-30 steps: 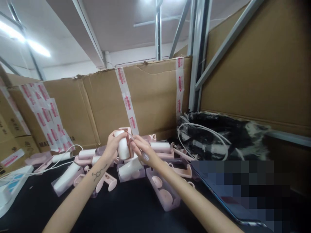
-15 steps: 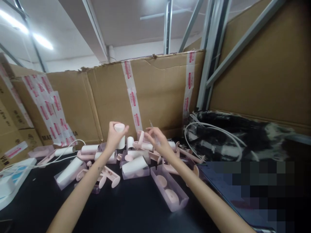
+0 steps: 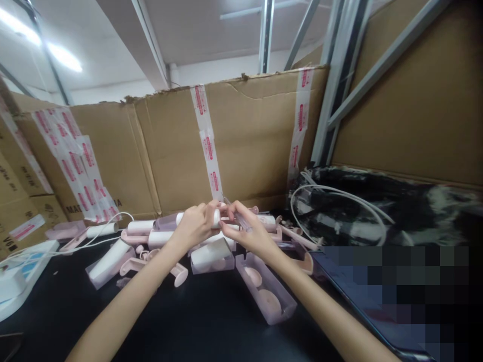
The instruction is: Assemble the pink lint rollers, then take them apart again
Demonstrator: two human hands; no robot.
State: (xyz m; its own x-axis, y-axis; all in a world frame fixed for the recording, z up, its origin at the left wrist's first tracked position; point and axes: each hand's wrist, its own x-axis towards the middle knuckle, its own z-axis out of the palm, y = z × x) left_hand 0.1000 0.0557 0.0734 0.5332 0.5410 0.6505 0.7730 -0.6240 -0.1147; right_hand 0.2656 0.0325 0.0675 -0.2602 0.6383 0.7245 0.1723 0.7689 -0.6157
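My left hand (image 3: 196, 224) is closed around a white roll (image 3: 216, 218), which lies level with one end pointing to the right. In my right hand (image 3: 254, 232) is a slim clear-handled tool (image 3: 242, 221) with a thin tip; its exact kind is too small to make out. The fingertips of both hands meet near the roll's right end. Below them, another white roll (image 3: 210, 253) rests on a translucent purple case. A second purple case (image 3: 266, 315), holding two pink round-ended parts (image 3: 269, 301), sits in front of my right forearm.
Pink roller handles (image 3: 180, 275), white rolls and purple cases lie spread along the black table (image 3: 188, 322). A white power strip (image 3: 28, 274) with cables is at left. Cardboard (image 3: 256, 136) stands behind. A black bag (image 3: 347, 211) and white cable are at right.
My left hand has turned the white roll from upright to level and moved it right and slightly down. My right hand has come close to it with the clear-handled tool.
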